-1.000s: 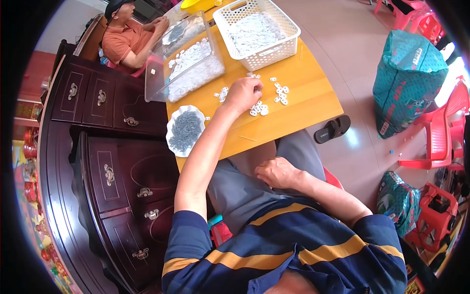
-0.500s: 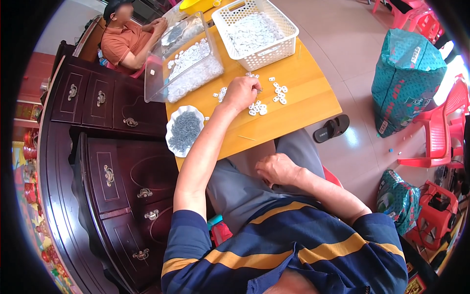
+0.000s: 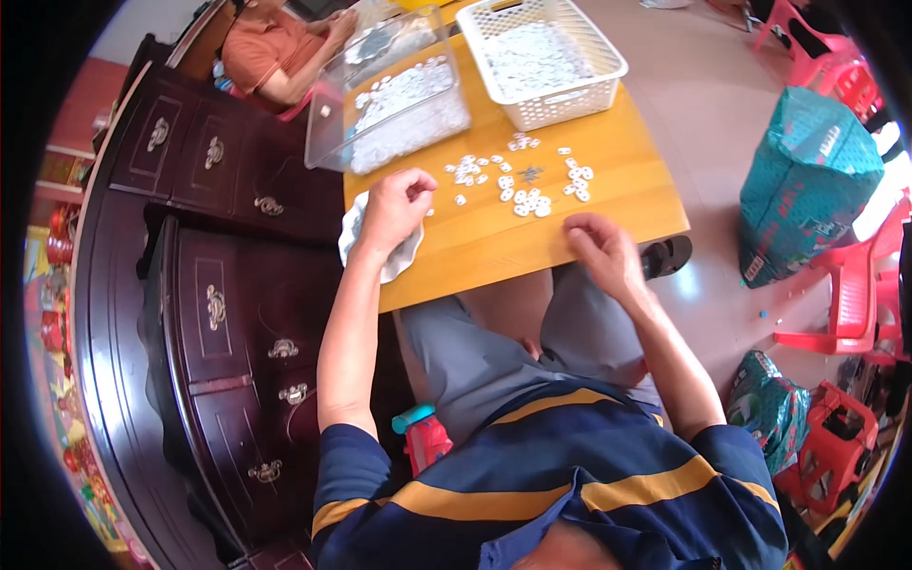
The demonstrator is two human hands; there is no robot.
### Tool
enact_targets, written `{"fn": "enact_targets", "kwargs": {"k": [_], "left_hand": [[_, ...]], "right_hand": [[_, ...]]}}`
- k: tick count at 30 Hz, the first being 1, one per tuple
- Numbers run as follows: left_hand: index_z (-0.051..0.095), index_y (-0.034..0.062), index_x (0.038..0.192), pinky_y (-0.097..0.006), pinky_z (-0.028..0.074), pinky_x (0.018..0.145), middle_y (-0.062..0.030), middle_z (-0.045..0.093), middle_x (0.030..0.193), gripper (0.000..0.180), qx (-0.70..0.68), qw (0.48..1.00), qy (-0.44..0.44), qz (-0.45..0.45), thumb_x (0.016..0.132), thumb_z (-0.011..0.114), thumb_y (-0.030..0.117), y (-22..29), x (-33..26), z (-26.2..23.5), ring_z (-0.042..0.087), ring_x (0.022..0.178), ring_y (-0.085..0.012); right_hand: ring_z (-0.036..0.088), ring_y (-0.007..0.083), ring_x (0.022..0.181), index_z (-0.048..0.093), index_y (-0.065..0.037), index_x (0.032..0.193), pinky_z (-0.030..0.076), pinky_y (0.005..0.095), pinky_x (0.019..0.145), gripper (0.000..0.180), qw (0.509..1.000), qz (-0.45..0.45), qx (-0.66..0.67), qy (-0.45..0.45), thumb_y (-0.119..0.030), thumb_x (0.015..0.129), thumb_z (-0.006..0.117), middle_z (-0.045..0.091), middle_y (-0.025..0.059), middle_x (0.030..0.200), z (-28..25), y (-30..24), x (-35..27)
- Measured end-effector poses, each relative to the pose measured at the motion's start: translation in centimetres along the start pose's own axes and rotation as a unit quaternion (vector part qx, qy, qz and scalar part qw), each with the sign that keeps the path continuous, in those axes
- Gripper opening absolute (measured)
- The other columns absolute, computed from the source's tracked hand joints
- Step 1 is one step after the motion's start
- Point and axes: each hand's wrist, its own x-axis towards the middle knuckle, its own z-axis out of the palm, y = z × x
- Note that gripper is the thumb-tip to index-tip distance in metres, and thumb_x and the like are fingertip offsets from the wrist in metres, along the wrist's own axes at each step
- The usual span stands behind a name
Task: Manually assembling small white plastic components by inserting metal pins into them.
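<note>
The left hand [image 3: 394, 211] hangs loosely clenched over the white dish [image 3: 356, 228], its grip's contents untellable; the right hand [image 3: 600, 249] rests released at the surface [image 3: 494, 249] edge. A nudge toward six o'clock could tip the overhanging dish or scatter the white pieces [image 3: 518, 185].

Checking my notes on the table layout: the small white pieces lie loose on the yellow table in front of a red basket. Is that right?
Not quite. In the head view the basket is white, not red. The small white pieces do lie loose on the yellow table in front of it.

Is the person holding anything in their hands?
It cannot be told. The left hand is curled over the white dish, hiding anything inside. The right hand rests on the table edge, apparently holding nothing.
</note>
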Motion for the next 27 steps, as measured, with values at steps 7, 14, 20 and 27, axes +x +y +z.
{"fn": "enact_targets", "kwargs": {"k": [7, 14, 20, 27], "left_hand": [[0.074, -0.0001, 0.108, -0.024, 0.057, 0.073, -0.0038, 0.076, 0.090, 0.020, 0.021, 0.998, 0.042, -0.039, 0.090, 0.067, -0.004, -5.6, -5.3, -5.8, 0.069, 0.080, -0.0068], [0.075, -0.0002, 0.107, -0.030, 0.058, 0.072, -0.0116, 0.077, 0.088, 0.018, -0.014, 0.988, 0.119, -0.095, 0.089, 0.069, 0.000, -9.1, -9.2, -8.3, 0.074, 0.078, -0.0148], [0.072, 0.0034, 0.100, -0.043, 0.057, 0.073, -0.0108, 0.070, 0.093, 0.016, 0.187, 0.952, 0.217, -0.107, 0.086, 0.075, 0.009, -11.7, -13.2, -6.9, 0.070, 0.081, -0.0327], [0.065, 0.0066, 0.126, -0.048, 0.053, 0.095, -0.0149, 0.061, 0.128, 0.036, 0.298, 0.903, 0.287, -0.113, 0.092, 0.071, 0.016, -14.3, -13.5, -5.4, 0.059, 0.117, -0.0374]], "right_hand": [[0.070, 0.0390, 0.085, 0.072, -0.003, 0.096, 0.057, 0.0462, 0.076, 0.012, 0.906, -0.237, -0.347, 0.053, -0.013, 0.091, 0.067, 0.071, 0.0194, 0.092, -0.3, -2.2, 5.2], [0.070, 0.0385, 0.081, 0.070, -0.001, 0.095, 0.056, 0.0448, 0.073, 0.010, 0.900, -0.253, -0.351, 0.048, -0.008, 0.089, 0.068, 0.071, 0.0187, 0.092, 1.4, -2.2, 6.5], [0.064, 0.0166, 0.066, 0.073, 0.001, 0.101, 0.052, 0.0290, 0.063, 0.012, 0.941, -0.214, -0.235, 0.114, -0.007, 0.092, 0.071, 0.072, 0.0114, 0.090, 1.2, -1.3, 5.9], [0.057, 0.0081, 0.065, 0.073, 0.001, 0.101, 0.049, 0.0246, 0.061, 0.012, 0.946, -0.212, -0.214, 0.118, -0.007, 0.093, 0.072, 0.070, 0.0059, 0.088, 0.7, -0.3, 6.2]]}}
